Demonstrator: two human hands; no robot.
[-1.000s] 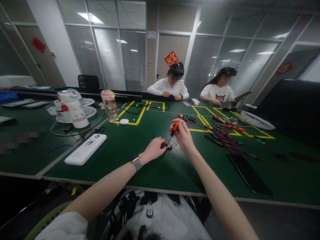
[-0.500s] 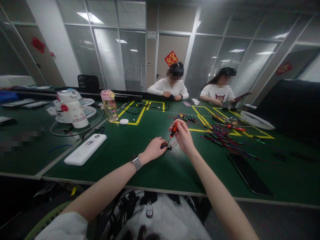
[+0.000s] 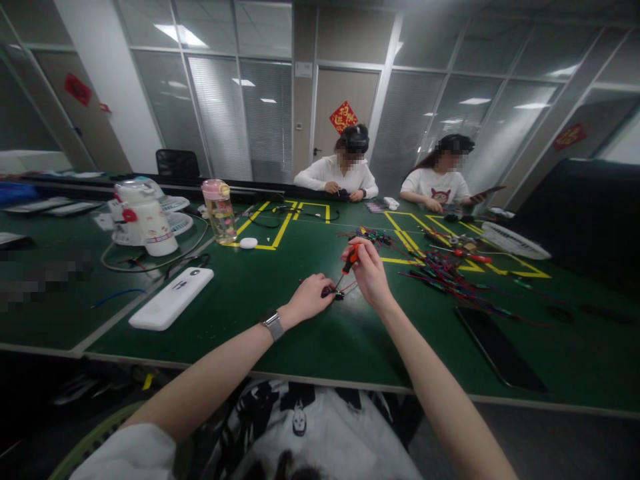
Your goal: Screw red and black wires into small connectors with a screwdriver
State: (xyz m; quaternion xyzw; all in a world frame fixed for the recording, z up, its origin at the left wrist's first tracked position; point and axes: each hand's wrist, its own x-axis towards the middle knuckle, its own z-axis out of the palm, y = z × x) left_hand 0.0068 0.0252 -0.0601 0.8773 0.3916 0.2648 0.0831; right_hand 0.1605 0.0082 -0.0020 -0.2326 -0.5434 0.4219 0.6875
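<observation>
My right hand (image 3: 367, 270) is closed around the orange and black handle of a screwdriver (image 3: 352, 259). The screwdriver's shaft slants down and to the left, its tip at a small dark part (image 3: 339, 295) on the green table (image 3: 330, 353). Thin red wires (image 3: 350, 287) run from that part toward my right hand. My left hand (image 3: 311, 295) rests on the table with its fingers closed on the dark part, steadying it from the left. The part's details are too small to make out, and my fingertips cover some of it.
Bundles of coloured wires (image 3: 450, 277) lie to the right, beside a black phone (image 3: 500, 350). On the left are a white power bank (image 3: 171, 299), a white kettle-like bottle (image 3: 153, 220), a pink-lidded bottle (image 3: 219, 212) and a white case (image 3: 249, 243). Two people sit opposite.
The screwdriver handle and my right hand have shifted very slightly to the right. My left hand and the small dark part stay where they were.
</observation>
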